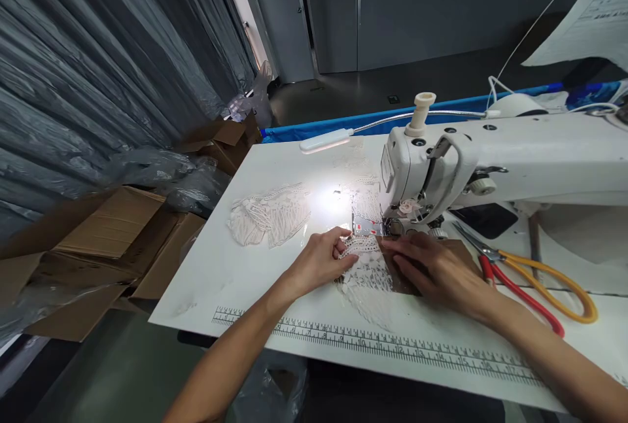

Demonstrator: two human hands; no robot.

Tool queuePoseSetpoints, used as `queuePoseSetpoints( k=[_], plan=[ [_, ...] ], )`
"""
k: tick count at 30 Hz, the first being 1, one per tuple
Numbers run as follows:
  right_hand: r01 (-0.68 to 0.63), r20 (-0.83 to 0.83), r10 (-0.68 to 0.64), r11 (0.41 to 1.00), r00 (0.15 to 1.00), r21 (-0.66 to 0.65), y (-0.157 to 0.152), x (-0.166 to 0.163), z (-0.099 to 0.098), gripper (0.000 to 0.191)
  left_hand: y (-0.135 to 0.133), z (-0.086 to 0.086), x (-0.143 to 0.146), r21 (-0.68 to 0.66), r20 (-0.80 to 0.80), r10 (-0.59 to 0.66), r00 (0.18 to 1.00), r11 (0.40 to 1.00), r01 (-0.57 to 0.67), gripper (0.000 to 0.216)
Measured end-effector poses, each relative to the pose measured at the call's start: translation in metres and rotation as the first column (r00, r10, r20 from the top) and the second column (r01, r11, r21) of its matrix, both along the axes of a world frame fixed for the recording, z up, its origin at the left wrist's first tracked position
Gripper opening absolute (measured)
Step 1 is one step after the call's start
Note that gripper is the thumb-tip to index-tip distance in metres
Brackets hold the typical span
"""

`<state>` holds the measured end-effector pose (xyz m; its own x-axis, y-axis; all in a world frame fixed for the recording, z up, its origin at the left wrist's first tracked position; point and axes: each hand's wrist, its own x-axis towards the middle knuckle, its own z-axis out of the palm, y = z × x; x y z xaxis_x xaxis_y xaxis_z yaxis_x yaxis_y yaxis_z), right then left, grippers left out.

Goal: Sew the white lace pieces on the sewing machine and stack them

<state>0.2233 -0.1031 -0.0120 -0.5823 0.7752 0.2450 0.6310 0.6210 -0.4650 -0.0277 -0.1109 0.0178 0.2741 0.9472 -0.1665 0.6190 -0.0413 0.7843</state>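
- Head view, background: tall grey metal doors [330, 11] stand at twelve o'clock from the lace under the hands, a draped grey curtain [122, 37] at ten, and open brown cardboard boxes [105, 230] at nine.
- White flat worktable [196, 279]: it bears a printed black ruler scale [360, 342] at six o'clock.
- Off-white openwork lace piece [367, 272]: it lies on the worktable between the hands, its upper edge near the metal presser foot of a white sewing machine [505, 155] at two o'clock.
- Left hand [318, 259]: at the lace's nine o'clock edge, half open, fingers curled, thumb and forefinger apart and touching it; whether they pinch it, I cannot tell.
- Right hand [441, 269]: at three o'clock, open and palm down, fingers stretched over a flat brown sheet [403, 286] towards the lace.
- Metal shears with red and yellow handles [501, 256] lie beyond, also at three; bunched off-white lace [269, 215] at ten; a slim white lamp [324, 141] at eleven.
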Motion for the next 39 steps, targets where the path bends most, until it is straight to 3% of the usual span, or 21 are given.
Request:
queuePoseSetpoints(
  k=[3,6,12,15,18,26,33,39],
  plan=[
    [-0.049,0.129,0.027,0.984,0.991,0.170,0.001,-0.006,-0.010,0.040,0.002,0.001,-0.001,0.009,-0.019,0.051,0.999,0.999,-0.051,0.047],
    [0.003,0.179,-0.043,0.976,0.983,0.220,0.003,-0.008,-0.020,0.040,0.005,0.000,-0.001,0.020,-0.014,0.053,0.999,0.998,-0.053,0.051],
    [0.070,0.011,-0.072,0.988,0.997,0.140,0.000,-0.002,-0.024,0.041,0.007,-0.006,0.000,0.012,-0.009,0.030,1.000,0.999,-0.030,0.046],
    [0.010,-0.059,-0.003,0.993,0.998,0.114,-0.004,0.000,-0.021,0.039,0.007,-0.008,0.003,0.040,-0.039,0.051,0.998,0.998,-0.050,0.048],
    [-0.052,-0.063,0.060,0.991,0.996,0.123,-0.005,0.000,-0.020,0.035,0.008,-0.010,0.005,0.061,-0.054,0.058,0.997,0.997,-0.054,0.050],
    [-0.047,-0.104,0.059,0.992,0.993,0.113,-0.004,-0.001,-0.021,0.032,0.008,-0.010,0.003,0.038,0.001,0.062,0.998,0.997,-0.062,0.052],
    [-0.003,-0.197,0.007,1.000,0.980,0.017,-0.008,-0.001,-0.013,0.033,0.008,-0.010,0.004,0.049,0.004,0.077,0.997,0.996,-0.077,0.048],
    [-0.043,-0.160,0.051,0.998,0.986,0.049,-0.009,-0.001,-0.013,0.032,0.008,-0.010,0.006,0.071,-0.024,0.084,0.996,0.994,-0.082,0.050]
  ],
)
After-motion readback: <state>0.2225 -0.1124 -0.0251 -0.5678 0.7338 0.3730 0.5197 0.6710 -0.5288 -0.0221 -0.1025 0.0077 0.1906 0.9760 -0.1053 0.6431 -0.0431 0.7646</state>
